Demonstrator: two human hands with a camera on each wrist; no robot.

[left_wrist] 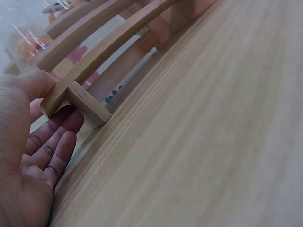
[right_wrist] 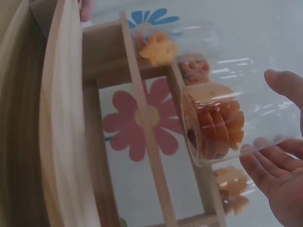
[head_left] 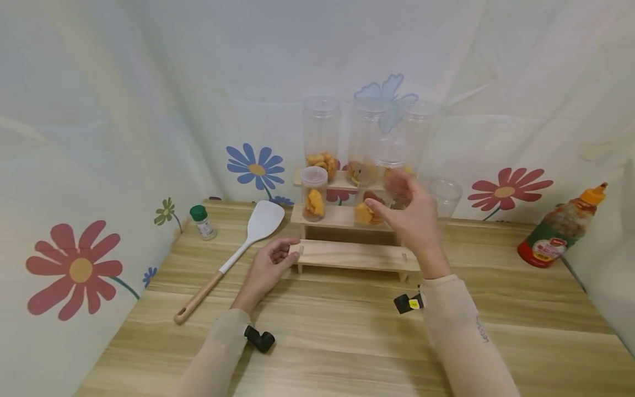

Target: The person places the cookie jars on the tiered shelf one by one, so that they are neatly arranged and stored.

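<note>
In the head view, my left hand (head_left: pixel 265 270) pinches the left end of the front step of a wooden tiered rack (head_left: pixel 354 255). The left wrist view shows the thumb above that board and fingers under it. My right hand (head_left: pixel 414 218) holds a clear plastic jar (head_left: pixel 369 212) of orange-brown snacks at the middle step. In the right wrist view, thumb and fingers lie on either side of the jar (right_wrist: pixel 215 120), its base seeming raised off the step. A smaller lidded jar (head_left: pixel 315 196) stands left on the middle step.
Tall lidded jars with snacks, one at the left (head_left: pixel 321 135), line the back step. A clear container (head_left: pixel 446 196) is beside the rack. A white spatula (head_left: pixel 263 223) and green-capped shaker (head_left: pixel 202 221) lie left; a sauce bottle (head_left: pixel 560 229) stands right. Flowered curtain (head_left: pixel 149 110) hangs behind.
</note>
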